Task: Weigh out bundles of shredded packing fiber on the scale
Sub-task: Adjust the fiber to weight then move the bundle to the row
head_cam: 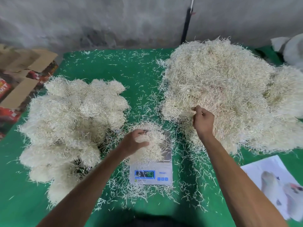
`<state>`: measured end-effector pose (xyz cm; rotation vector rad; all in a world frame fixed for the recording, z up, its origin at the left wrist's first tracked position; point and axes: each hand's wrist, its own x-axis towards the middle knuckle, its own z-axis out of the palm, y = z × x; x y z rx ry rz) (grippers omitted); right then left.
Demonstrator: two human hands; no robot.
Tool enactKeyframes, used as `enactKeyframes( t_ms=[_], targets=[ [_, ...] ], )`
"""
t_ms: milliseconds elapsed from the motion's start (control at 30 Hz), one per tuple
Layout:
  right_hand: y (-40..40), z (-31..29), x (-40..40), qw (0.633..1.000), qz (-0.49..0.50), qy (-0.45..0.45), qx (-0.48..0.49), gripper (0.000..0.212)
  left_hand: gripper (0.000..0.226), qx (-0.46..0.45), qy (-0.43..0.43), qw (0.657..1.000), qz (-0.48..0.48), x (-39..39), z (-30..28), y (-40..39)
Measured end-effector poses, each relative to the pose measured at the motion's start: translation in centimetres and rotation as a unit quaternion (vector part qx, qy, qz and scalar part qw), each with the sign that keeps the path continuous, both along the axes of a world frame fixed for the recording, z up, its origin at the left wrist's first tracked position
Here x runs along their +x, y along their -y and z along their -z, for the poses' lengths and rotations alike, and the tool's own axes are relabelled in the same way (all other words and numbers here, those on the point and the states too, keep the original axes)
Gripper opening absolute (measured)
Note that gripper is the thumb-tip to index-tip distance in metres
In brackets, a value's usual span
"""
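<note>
The left hand (133, 142) grips a bundle of fiber (148, 145) lying on the scale (151, 172) in the middle of the green table (139, 76). The right hand (202, 121) pinches strands at the big loose pile (229, 95).

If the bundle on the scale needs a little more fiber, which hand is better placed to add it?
The right hand. It is at the near edge of the big loose pile, fingers curled at strands. The left hand holds the bundle on the scale.
</note>
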<state>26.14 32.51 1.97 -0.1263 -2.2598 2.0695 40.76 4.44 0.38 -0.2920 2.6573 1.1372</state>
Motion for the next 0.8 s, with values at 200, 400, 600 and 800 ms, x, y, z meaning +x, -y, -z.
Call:
enactKeyframes(
  t_ms=[200, 400, 600, 800],
  targets=[
    [0.7, 0.1, 3.0, 1.0, -0.018, 0.012, -0.004, 0.038, 0.067, -0.024, -0.153, 0.984, -0.091, 2.5, -0.9, 0.9],
    [2.3, 0.2, 5.8, 0.998, -0.059, 0.022, 0.025, 0.04, 0.057, 0.001, -0.158, 0.976, -0.148, 4.5, -1.2, 1.4],
    [3.1, 0.5, 7.3, 0.996, -0.074, 0.04, 0.033, 0.039, 0.052, 0.032, -0.144, 0.974, -0.173, 5.6, -0.7, 1.6],
    [3.4, 1.3, 8.0, 0.995, -0.079, 0.049, 0.037, 0.038, 0.058, 0.053, -0.124, 0.972, -0.19, 6.2, 0.0, 1.9]
  ],
)
